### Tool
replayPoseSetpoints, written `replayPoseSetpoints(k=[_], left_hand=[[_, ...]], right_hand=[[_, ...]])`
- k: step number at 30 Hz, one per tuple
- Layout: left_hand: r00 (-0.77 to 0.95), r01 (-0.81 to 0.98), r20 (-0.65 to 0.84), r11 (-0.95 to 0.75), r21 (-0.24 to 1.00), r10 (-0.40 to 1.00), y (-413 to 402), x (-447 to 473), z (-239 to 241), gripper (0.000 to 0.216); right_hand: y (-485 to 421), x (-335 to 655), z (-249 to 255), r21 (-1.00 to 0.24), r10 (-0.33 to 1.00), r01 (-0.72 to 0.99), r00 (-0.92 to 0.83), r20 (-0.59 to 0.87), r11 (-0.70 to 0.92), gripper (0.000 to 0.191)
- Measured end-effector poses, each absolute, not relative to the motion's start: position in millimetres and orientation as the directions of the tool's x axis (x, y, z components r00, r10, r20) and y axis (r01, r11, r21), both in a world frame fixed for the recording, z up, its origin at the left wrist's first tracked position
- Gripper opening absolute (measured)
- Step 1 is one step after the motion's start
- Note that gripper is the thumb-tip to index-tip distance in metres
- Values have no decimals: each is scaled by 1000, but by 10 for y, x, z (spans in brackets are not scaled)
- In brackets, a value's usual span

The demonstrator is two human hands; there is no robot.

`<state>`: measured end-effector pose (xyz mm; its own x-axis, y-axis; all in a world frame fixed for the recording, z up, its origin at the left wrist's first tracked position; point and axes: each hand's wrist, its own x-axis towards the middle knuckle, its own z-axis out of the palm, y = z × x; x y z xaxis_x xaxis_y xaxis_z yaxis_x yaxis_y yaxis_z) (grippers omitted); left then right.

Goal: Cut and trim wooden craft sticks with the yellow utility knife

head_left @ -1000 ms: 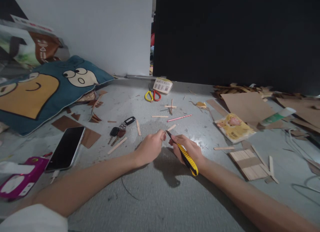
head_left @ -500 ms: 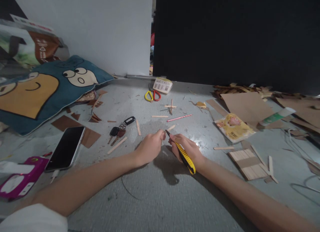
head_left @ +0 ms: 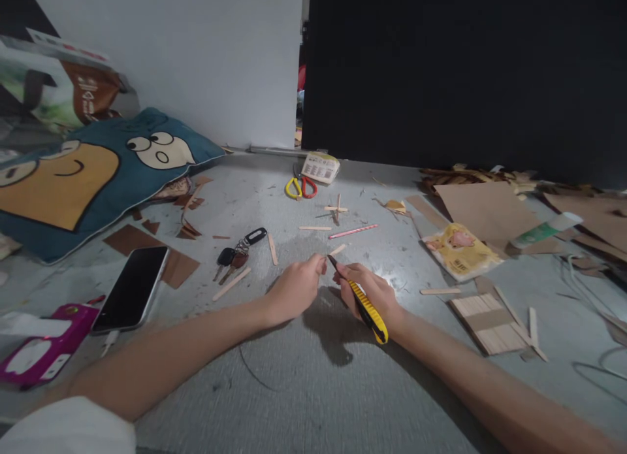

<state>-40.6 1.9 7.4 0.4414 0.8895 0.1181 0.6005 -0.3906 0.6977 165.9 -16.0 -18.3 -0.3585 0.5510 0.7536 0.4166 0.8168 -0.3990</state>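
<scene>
My right hand (head_left: 369,291) is closed around a yellow and black utility knife (head_left: 367,310), its dark tip pointing up and left toward my other hand. Pinched in the fingers of my left hand (head_left: 296,287) is a small wooden craft stick (head_left: 337,250), whose pale end sticks out just beyond the knife tip. Whether the blade touches the stick I cannot tell. Beyond the hands lie a red-and-white striped pencil-like stick (head_left: 353,232), a loose craft stick (head_left: 315,228) and a small crossed-stick piece (head_left: 336,210).
At left are keys (head_left: 238,253), a phone (head_left: 131,289), a magenta device (head_left: 49,346) and a cushion (head_left: 98,179). Scissors (head_left: 301,188) lie at the back. A bundle of craft sticks (head_left: 487,323), a yellow packet (head_left: 460,250), a glue stick (head_left: 547,230) and cardboard (head_left: 484,209) are at right.
The knife tip has shifted slightly away from my left fingers, and its handle is a little lower right. The whole view has moved slightly; both grips remain the same.
</scene>
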Motion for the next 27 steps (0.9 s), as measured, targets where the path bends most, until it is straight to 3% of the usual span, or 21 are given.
replayPoseSetpoints(k=[18, 27], left_hand=[[449, 632, 110, -402, 662, 887, 16, -398, 89, 25], [446, 717, 45, -387, 579, 894, 13, -385, 95, 25]], right_hand=[[-145, 1653, -162, -411, 571, 417, -407, 713, 811, 34], [-131, 1646, -150, -450, 582, 374, -444, 682, 811, 30]])
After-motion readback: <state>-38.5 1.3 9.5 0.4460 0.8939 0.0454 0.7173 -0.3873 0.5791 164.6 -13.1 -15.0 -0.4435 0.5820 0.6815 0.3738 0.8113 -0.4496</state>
